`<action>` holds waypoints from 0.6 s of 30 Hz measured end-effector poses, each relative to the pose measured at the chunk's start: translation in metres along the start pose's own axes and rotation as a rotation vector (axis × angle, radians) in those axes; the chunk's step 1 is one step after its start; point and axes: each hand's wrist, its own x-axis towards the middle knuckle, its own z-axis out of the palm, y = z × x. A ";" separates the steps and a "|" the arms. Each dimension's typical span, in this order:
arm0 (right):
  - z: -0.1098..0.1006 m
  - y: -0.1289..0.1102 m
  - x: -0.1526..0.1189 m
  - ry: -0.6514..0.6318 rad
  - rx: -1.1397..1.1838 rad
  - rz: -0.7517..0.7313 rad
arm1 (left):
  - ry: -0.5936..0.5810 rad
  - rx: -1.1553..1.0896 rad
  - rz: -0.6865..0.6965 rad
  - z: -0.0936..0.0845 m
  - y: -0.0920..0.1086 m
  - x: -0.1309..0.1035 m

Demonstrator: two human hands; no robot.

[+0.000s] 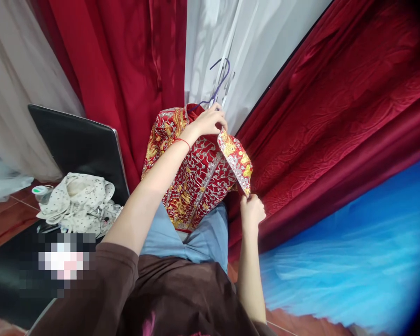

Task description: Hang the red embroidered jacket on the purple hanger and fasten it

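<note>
One red garment (203,179), gold-patterned, probably embroidered.

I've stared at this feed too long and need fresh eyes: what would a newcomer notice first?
Probably the red garment at the centre, thick with gold and silver embroidery, its sleeve stretched between the left hand above and the right hand below. Next, the bright blue fluffy fabric at lower right, then the black chair at left with dotted white cloth heaped on it.
</note>
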 end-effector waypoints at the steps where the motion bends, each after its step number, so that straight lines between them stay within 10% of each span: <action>1: -0.001 -0.003 0.004 -0.041 -0.024 0.013 | 0.002 0.002 -0.006 0.000 0.001 0.000; 9: 0.011 -0.011 0.005 -0.116 -0.034 0.001 | 0.078 0.040 -0.040 0.008 0.005 0.004; 18: 0.050 -0.008 0.035 -0.182 0.493 0.053 | 0.126 0.024 -0.033 0.016 0.003 0.004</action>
